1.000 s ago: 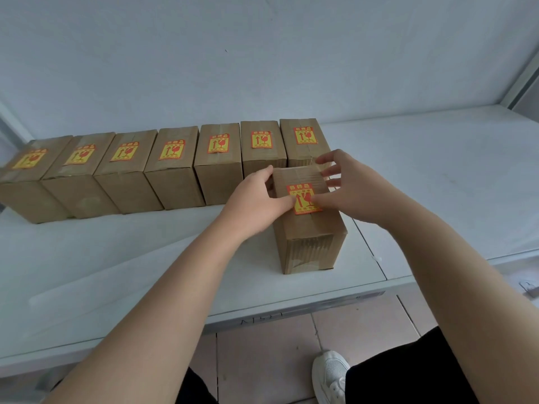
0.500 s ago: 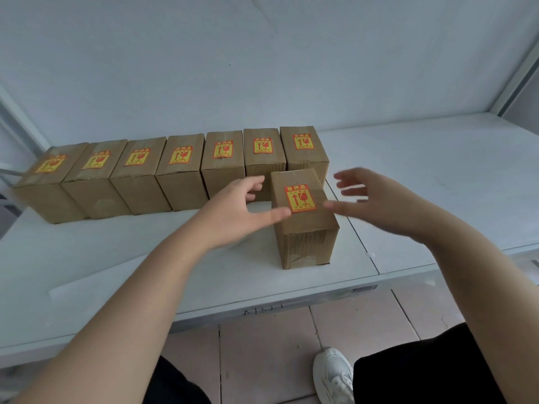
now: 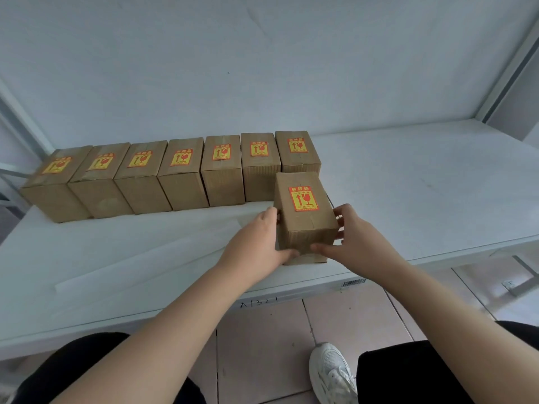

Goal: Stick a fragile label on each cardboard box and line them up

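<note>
A cardboard box [image 3: 303, 220] stands on the white table [image 3: 408, 185], in front of the right end of a row. A yellow and red fragile label [image 3: 303, 198] is stuck on its top. My left hand [image 3: 256, 243] grips the box's left side, thumb on its front face. My right hand [image 3: 355, 240] grips the right side, thumb likewise on the front. Several cardboard boxes [image 3: 183, 173] stand side by side in a row behind, each with a fragile label on top.
A white wall rises right behind the row. A metal frame post [image 3: 507, 62] stands at the far right. The table's front edge [image 3: 320, 290] carries a barcode sticker. Tiled floor, my dark trousers and a white shoe [image 3: 332, 374] show below.
Both hands left the label on top, spread apart, then came down and took hold of the box's two sides. The box sits in about the same spot.
</note>
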